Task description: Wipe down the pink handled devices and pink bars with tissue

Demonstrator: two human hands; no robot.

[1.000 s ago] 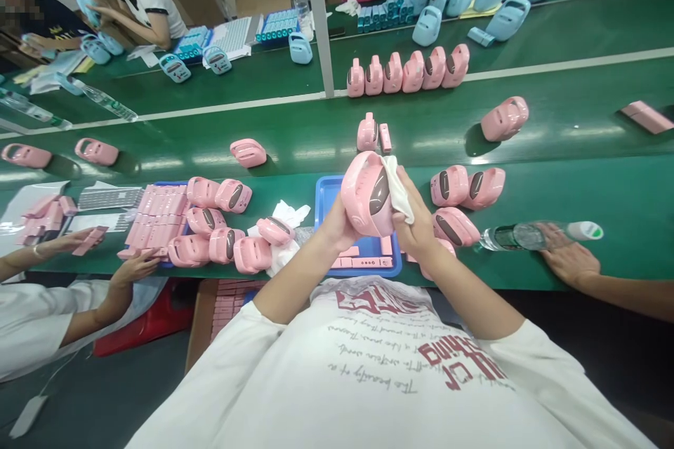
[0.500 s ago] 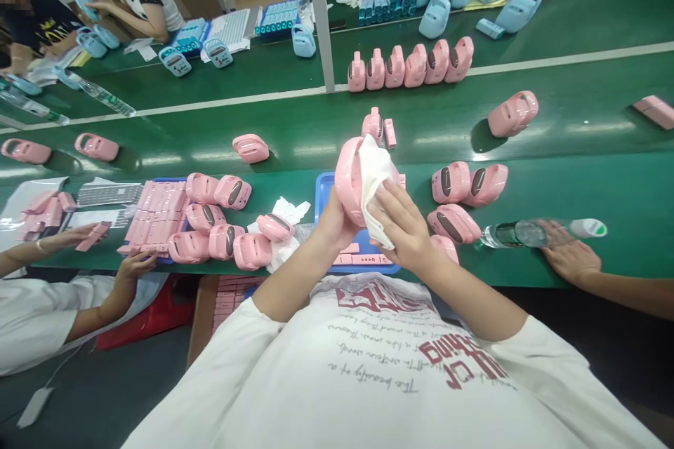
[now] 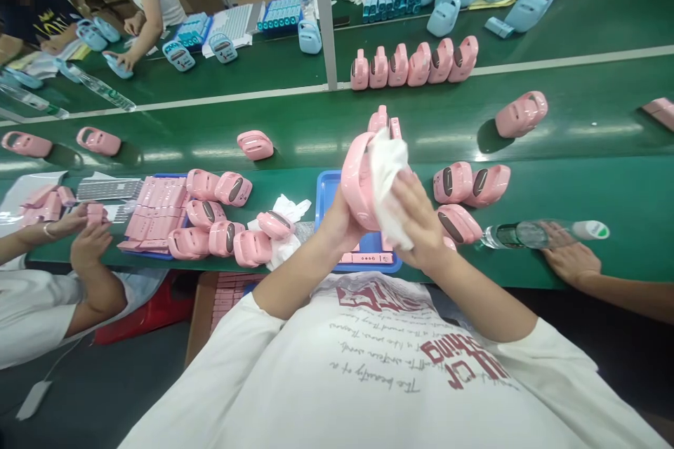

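Observation:
My left hand (image 3: 340, 224) is closed around the lower left side of a pink plastic housing with a loop handle (image 3: 358, 179), raised over the bench. A white cloth (image 3: 390, 179) lies against the housing's right side, gripped in my right hand (image 3: 418, 217), which is slightly blurred. Below them sits a blue tray (image 3: 327, 189) with pink bar-shaped parts (image 3: 363, 258) in it. Another pink housing (image 3: 378, 118) stands just behind, partly covered by the cloth. Part of the held housing is hidden by the cloth and my fingers.
Several pink housings (image 3: 253, 248) and a crumpled white wipe (image 3: 289, 209) are at left, more housings (image 3: 453, 182) at right. A co-worker's hand (image 3: 571, 252) rests by a water bottle (image 3: 526, 233). Further pink housings (image 3: 519, 114) stand on the green belt (image 3: 421, 137).
The held housing and cloth have shifted slightly right, my right hand moving with the cloth. At left, a co-worker's two hands have come together on a pink part.

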